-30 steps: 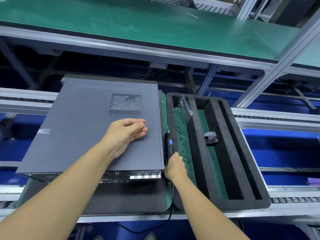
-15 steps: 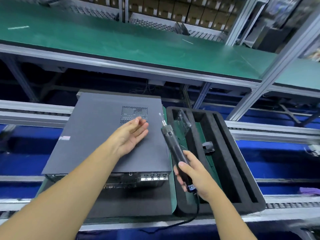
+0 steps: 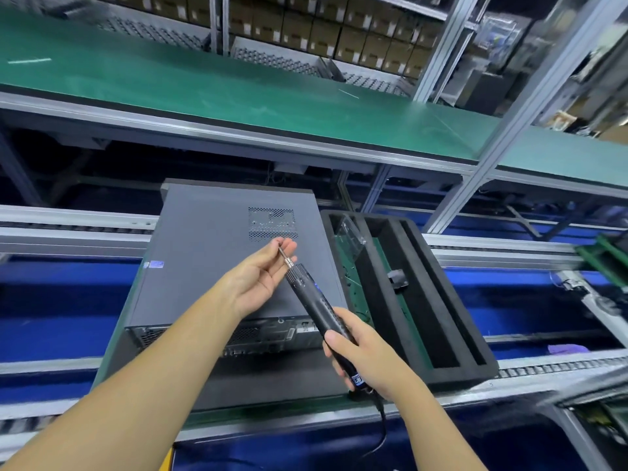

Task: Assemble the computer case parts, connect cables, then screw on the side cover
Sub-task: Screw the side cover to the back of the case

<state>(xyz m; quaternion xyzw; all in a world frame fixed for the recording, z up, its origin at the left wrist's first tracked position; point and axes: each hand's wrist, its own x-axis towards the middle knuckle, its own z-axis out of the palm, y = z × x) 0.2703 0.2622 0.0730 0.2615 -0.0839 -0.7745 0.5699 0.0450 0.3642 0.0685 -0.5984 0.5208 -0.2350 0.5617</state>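
**While the case lies flat, a screwdriver is held above it**

While the computer case lies on its side on the dark mat of the work line, with its grey side cover facing up and its rear ports toward the person, both hands are raised over it. The right hand is closed around the lower part of a black electric screwdriver, thumb and fingers wrapped on the handle. A black cable leaves the end of the tool below this hand and hangs down over the front edge of the line. The screwdriver is tilted, and its metal bit points up and away to the left. The left hand is open, with the palm turned toward the tool and the fingers nearly straight. The bit lies in front of its fingertips, but I cannot tell if they really touch it. Just right of the case stands a black foam tray with long slots. A small black part and a clear plastic bag lie in it. Behind, a green shelf runs across.
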